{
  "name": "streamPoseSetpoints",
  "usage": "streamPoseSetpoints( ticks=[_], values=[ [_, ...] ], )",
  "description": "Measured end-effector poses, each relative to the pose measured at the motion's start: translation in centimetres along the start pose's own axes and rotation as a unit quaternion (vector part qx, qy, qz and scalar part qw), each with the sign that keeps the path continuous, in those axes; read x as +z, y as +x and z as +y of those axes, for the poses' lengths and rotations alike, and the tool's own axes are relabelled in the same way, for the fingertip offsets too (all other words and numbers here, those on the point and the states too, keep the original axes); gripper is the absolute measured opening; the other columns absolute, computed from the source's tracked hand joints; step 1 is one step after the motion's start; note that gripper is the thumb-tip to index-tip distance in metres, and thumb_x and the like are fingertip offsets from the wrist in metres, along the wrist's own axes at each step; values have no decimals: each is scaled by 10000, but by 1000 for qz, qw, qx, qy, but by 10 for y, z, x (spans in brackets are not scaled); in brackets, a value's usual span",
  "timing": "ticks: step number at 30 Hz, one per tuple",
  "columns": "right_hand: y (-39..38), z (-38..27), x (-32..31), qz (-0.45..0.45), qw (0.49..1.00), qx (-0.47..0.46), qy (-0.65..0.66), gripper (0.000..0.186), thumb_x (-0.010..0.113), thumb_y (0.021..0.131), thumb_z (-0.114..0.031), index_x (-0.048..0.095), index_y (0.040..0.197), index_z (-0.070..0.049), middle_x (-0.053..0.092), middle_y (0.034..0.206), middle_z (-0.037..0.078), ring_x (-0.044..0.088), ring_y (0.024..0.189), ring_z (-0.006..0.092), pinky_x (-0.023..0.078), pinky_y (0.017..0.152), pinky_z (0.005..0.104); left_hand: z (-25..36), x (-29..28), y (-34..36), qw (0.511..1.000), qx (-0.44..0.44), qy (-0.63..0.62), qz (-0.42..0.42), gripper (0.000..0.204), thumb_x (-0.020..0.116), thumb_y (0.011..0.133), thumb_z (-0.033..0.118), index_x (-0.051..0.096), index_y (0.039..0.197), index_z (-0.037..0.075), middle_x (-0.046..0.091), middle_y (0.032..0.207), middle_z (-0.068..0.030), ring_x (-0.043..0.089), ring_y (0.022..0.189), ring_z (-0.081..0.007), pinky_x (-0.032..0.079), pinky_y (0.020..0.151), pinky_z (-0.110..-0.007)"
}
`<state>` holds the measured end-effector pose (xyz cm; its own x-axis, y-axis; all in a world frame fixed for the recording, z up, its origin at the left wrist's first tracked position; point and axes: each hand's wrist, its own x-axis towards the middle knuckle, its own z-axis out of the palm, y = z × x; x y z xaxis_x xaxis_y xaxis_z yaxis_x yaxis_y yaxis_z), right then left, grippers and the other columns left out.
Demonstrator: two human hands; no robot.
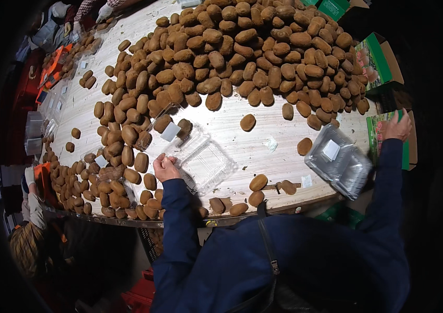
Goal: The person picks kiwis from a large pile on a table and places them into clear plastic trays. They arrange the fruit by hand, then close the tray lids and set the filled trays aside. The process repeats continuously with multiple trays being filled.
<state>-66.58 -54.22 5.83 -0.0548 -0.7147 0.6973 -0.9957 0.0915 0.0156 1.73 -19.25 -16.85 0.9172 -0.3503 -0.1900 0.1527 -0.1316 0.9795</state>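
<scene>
My left hand (166, 167), fingers curled, pinches the near left edge of an open clear plastic clamshell (203, 164); its raised lid carries a white label (170, 131), with kiwifruit (184, 129) showing just behind. My right hand (396, 126) is at the right edge, gripping the rim of a green cardboard box (375, 138). Beside it lies a stack of clear clamshells (347, 175) with a white label on top. A few loose kiwifruit (258, 182) rest along the near edge of the pale table (263, 146).
A large kiwifruit pile (242, 52) covers the back, trailing down the left. Another green box (375, 65) stands at back right, orange crates (49, 73) at left. Co-workers' gloved hands (104, 11) show at top left; another worker's gloved hand (30, 176) and sleeve show at lower left.
</scene>
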Motion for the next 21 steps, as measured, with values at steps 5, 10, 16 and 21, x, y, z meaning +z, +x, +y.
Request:
streamPoseSetpoints(
  ticks=[5,10,16,21],
  values=[
    [-103,-283,-7,-199,856,-176,443,327,717,978,-126,674,1273,8,735,1152,195,723,1030,308,582,913,399,-6,0,1,999,30,21,30,201,502,1045,43,579,1192,-70,642,898,-91,631,772,-131,558,760,-288],
    [-149,-466,-6,-329,783,-330,412,750,811,906,-331,469,1547,-145,430,1569,243,410,1443,425,399,1163,545,-36,-21,18,986,67,143,52,208,562,995,106,628,1121,-46,692,943,-144,672,848,-240,554,807,-359],
    [-177,-519,18,-322,816,-354,323,840,835,846,-500,490,1546,-190,377,1597,236,337,1426,473,381,1130,628,-10,-19,-9,999,20,-40,10,175,530,1054,85,604,1168,-26,650,854,-83,614,717,-130,553,690,-288],
    [-201,-509,10,-299,793,-393,356,845,771,838,-651,583,1435,-84,509,1341,252,394,1360,446,312,1112,586,24,-9,-12,999,-40,-21,3,186,511,1075,64,568,1227,-26,622,845,-43,605,743,-117,550,704,-286]
  ],
)
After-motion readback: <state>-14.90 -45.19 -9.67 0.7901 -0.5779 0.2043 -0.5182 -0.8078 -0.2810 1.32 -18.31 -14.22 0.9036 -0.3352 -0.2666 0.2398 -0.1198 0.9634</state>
